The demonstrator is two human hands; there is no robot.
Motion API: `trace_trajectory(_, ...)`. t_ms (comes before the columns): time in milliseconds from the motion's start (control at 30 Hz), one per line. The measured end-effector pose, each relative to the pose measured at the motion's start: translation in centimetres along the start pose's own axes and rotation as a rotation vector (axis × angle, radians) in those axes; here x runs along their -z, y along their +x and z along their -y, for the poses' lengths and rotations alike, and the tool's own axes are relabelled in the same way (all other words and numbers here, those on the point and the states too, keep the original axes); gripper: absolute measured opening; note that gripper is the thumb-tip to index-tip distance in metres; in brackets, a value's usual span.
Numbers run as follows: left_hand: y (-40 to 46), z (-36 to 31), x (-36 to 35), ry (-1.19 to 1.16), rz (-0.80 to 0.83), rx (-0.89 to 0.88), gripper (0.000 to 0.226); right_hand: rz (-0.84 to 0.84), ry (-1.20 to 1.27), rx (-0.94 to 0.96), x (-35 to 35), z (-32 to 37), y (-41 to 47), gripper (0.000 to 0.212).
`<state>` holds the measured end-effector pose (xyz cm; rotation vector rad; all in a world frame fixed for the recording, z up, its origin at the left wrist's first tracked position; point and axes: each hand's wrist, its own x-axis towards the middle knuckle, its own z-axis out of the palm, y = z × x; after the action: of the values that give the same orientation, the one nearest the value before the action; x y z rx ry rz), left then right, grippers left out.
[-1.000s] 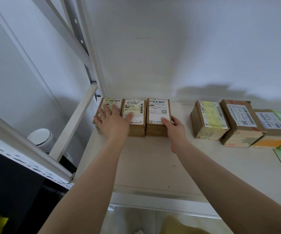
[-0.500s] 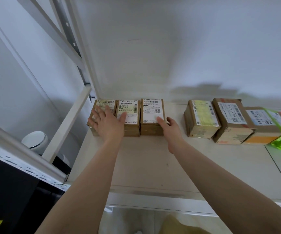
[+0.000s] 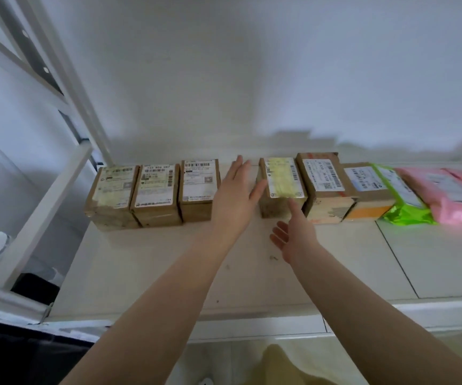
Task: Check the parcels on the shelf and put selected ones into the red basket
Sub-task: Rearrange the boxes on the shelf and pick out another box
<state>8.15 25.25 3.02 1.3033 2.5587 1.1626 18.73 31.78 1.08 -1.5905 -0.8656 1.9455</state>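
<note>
White shelf (image 3: 168, 273): three brown labelled boxes (image 3: 157, 194) touching in a row at 10 o'clock; yellow-labelled box (image 3: 282, 187) at 12, then two more cartons (image 3: 324, 187), a green pouch (image 3: 402, 201) and pink mailers (image 3: 451, 195) running toward 3 o'clock. Left hand (image 3: 234, 195), fingers straight, thumb against the yellow-labelled box's left side; right hand (image 3: 296, 234), fingers relaxed, forefinger touching its front, gripping nothing.
</note>
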Motion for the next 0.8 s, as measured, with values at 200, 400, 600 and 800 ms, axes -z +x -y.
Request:
trace_trajectory(200,2.3,-2.0,-5.4,-0.209,0.18,0.37,0.078,0.02,0.025,-0.03,0.5,2.2,1.2,0.067)
trace_trajectory(400,3.7,-2.1,-7.9,-0.354,0.177,0.519,0.058,0.043,0.007,-0.078,0.6,2.7,2.5,0.063)
trace_trajectory(600,2.7,-2.3,-8.4,-0.482,0.151,0.515,0.04,0.108,0.025,-0.086,1.0,2.4,3.1,0.055)
trace_trajectory(800,0.5,-2.1,-7.4,-0.545,-0.031,0.498,0.035,0.163,-0.054,-0.07,0.8,1.1,3.3,0.045)
